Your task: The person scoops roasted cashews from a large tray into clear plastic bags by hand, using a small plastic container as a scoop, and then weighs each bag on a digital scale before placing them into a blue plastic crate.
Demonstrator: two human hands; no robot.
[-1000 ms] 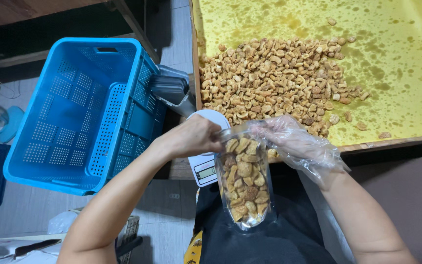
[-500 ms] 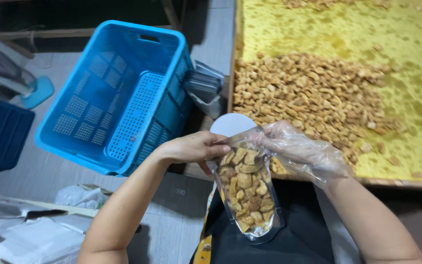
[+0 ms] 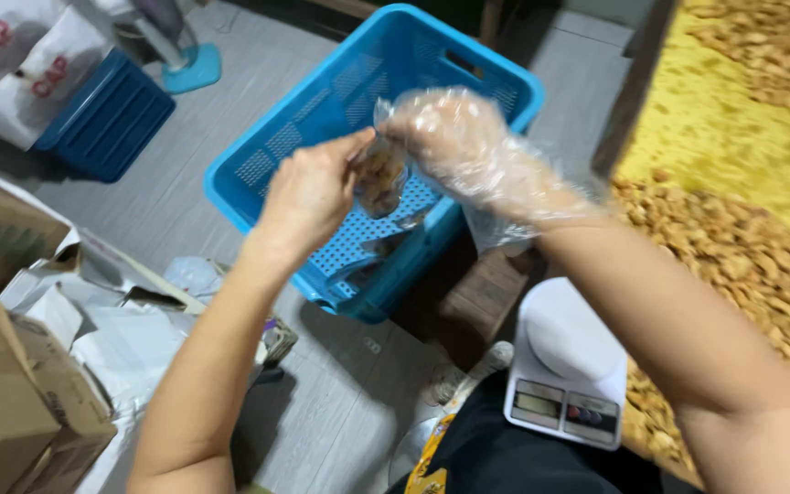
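Fingers (image 3: 351, 151) of the bare left hand (image 3: 308, 192) are pinched shut on the top edge of a small clear plastic bag filled with pale brown nut pieces (image 3: 380, 178). Opposite them, the right hand (image 3: 454, 137), covered by a loose transparent plastic glove, closes its fingers on the same top edge from the other side, so the bag hangs between both hands. It is held in the air over the open mouth of a bright blue perforated plastic crate (image 3: 340, 87) that stands on the grey floor (image 3: 340, 412).

Near the person's body, below the right forearm, a white digital kitchen scale (image 3: 567, 366) sits at the edge of the table. A heap of the same light brown nut pieces (image 3: 733, 265) lies on a yellow sheet (image 3: 724, 128) spread over that table. Off to the left are brown cardboard boxes (image 3: 6, 402), crumpled white paper (image 3: 125, 338) and a dark blue plastic crate (image 3: 107, 119).
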